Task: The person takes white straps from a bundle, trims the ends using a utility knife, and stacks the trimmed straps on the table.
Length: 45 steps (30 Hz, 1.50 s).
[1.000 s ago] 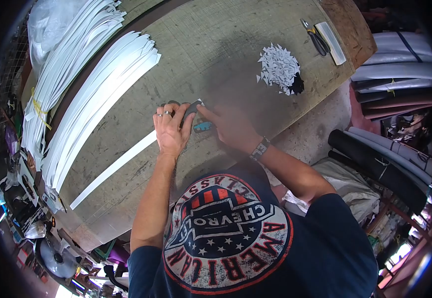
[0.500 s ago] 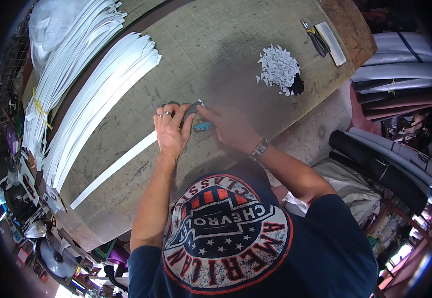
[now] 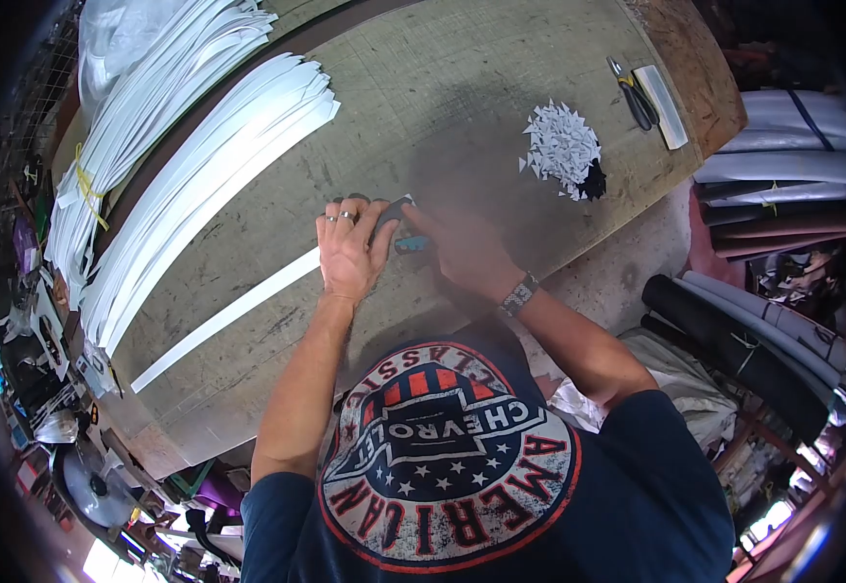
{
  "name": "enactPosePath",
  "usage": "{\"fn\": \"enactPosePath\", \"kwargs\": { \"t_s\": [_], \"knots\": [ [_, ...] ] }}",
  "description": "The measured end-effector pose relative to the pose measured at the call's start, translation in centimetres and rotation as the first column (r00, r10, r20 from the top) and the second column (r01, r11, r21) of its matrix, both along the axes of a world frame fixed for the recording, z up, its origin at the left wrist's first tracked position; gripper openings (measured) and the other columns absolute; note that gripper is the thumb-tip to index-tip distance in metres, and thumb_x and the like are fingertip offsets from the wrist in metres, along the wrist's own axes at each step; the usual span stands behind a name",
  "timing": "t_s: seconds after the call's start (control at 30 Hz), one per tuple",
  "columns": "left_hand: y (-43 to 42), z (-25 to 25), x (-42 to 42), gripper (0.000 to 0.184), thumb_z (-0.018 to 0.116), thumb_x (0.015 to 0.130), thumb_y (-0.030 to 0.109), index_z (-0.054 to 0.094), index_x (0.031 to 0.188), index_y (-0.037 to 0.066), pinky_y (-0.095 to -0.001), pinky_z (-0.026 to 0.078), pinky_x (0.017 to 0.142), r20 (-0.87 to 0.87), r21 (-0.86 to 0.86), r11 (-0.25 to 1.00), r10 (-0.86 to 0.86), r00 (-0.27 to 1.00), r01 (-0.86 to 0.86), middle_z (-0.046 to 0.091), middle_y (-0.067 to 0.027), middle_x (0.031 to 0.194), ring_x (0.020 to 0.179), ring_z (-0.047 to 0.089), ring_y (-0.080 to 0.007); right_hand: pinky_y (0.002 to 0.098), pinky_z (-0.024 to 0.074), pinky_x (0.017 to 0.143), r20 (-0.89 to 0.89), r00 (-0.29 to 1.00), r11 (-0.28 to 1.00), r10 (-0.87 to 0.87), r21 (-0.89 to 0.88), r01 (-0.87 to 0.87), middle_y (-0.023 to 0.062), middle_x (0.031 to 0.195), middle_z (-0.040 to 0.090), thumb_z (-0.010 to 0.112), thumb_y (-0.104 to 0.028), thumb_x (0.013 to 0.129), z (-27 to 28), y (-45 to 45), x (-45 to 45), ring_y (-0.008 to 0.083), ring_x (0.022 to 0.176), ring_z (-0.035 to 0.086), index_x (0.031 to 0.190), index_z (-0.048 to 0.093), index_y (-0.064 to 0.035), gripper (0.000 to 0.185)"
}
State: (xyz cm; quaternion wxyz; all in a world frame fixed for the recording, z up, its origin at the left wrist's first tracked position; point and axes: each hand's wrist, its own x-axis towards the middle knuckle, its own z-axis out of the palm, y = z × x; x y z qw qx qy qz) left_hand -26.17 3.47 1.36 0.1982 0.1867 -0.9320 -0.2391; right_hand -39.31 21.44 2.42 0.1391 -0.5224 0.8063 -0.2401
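My left hand (image 3: 350,255), with rings on it, presses down on the far end of a long white strip (image 3: 233,319). Its thumb and fingers hold a small dark flat-sided piece (image 3: 391,216) over that end; a white tip pokes out beyond it. My right hand (image 3: 471,251) comes in from the right, its index finger at the tip of the dark piece. A haze blurs this hand, and I cannot make out what its curled fingers hold. Beneath the fingertips, between both hands, shows a teal-and-dark object (image 3: 410,244).
Curved bundles of white strips (image 3: 214,185) lie on the left of the worktable (image 3: 374,107). Small white triangular offcuts (image 3: 561,146) with some black bits are heaped at right. Beyond are black-and-yellow cutters (image 3: 634,97) and a pale block (image 3: 661,107). Rolls of material (image 3: 739,350) stand off the table's right side.
The view has shifted slightly, so the table's contents appear a little further right. Both hands stay at the strip's end, the right index finger still by the dark piece.
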Motion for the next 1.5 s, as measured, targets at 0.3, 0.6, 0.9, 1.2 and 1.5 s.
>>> {"fn": "enactPosePath", "kwargs": {
  "t_s": [0.3,0.6,0.9,1.2,1.5],
  "knots": [
    [-0.1,-0.1,0.0,0.028,0.085,0.089,0.024,0.079,0.114,0.011,-0.0426,0.045,0.088,-0.014,-0.004,1.0,-0.002,1.0,0.002,0.065,-0.0066,0.107,0.101,0.058,-0.0286,0.048,0.0568,0.084,-0.011,1.0,1.0,0.008,-0.001,-0.008,0.0124,0.105,0.067,0.062,-0.006,0.094,0.2,0.1,0.0,0.0346,0.094,0.071,0.157,0.054,-0.0216,0.066],
    [0.0,0.1,0.0,0.029,0.085,0.089,0.024,0.08,0.114,0.011,-0.0423,0.045,0.088,-0.005,0.014,1.0,0.004,1.0,-0.004,0.065,-0.0061,0.107,0.101,0.058,-0.0281,0.0487,0.0572,0.084,-0.011,1.0,1.0,0.005,0.005,-0.005,0.0127,0.105,0.068,0.062,-0.006,0.093,0.4,0.1,0.0,0.0351,0.094,0.071,0.157,0.054,-0.0213,0.066],
    [0.0,0.0,0.1,0.031,0.084,0.09,0.022,0.078,0.118,0.01,-0.0423,0.045,0.089,-0.002,-0.015,1.0,-0.006,1.0,0.006,0.066,-0.0072,0.108,0.103,0.059,-0.0294,0.0502,0.0582,0.084,0.07,0.998,0.998,0.0,0.063,-0.005,0.014,0.107,0.072,0.062,-0.007,0.094,1.1,-0.4,-0.4,0.037,0.096,0.073,0.155,0.055,-0.0217,0.064],
    [2.9,0.2,0.3,0.05,0.075,0.082,0.003,0.07,0.131,0.006,-0.0476,0.049,0.1,-0.02,-0.021,0.999,-0.033,0.999,0.033,0.067,-0.0126,0.126,0.115,0.06,-0.0361,0.0526,0.0593,0.084,0.124,0.992,0.986,0.028,0.158,-0.048,0.0151,0.108,0.074,0.062,-0.007,0.093,2.0,-0.9,-1.2,0.0389,0.098,0.074,0.153,0.057,-0.02,0.061],
    [5.6,0.0,-0.1,0.042,0.076,0.093,0.021,0.07,0.133,0.009,-0.0458,0.046,0.104,0.037,-0.185,0.976,0.126,0.991,-0.117,0.066,-0.0057,0.131,0.122,0.059,-0.0283,0.0361,0.048,0.068,0.556,0.825,0.909,-0.101,-0.286,0.304,0.0075,0.079,0.064,0.062,-0.017,0.107,3.2,-0.7,-5.2,0.0224,0.072,0.062,0.105,0.066,-0.0031,0.014]
  ]
}}
